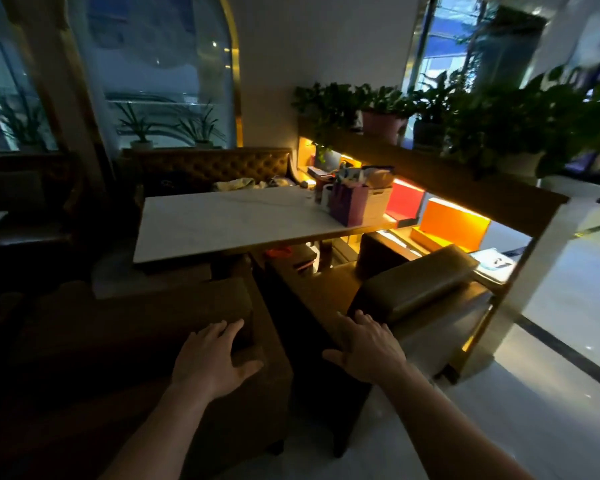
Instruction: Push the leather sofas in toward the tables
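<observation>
Two dark brown leather sofas stand side by side in front of a white marble table (222,223). My left hand (213,358) lies flat, fingers spread, on the back of the left sofa (125,327) near its right corner. My right hand (364,348) rests with fingers apart on the back corner of the right sofa (413,289), which sits turned at an angle to the table. A narrow dark gap runs between the two sofas. Neither hand grips anything.
A tufted brown bench (208,166) lines the table's far side. A purple gift bag (349,204) and boxes crowd the table's right end. A lit wooden shelf divider (465,192) with potted plants (534,116) stands right. Pale glossy floor (551,323) spreads right.
</observation>
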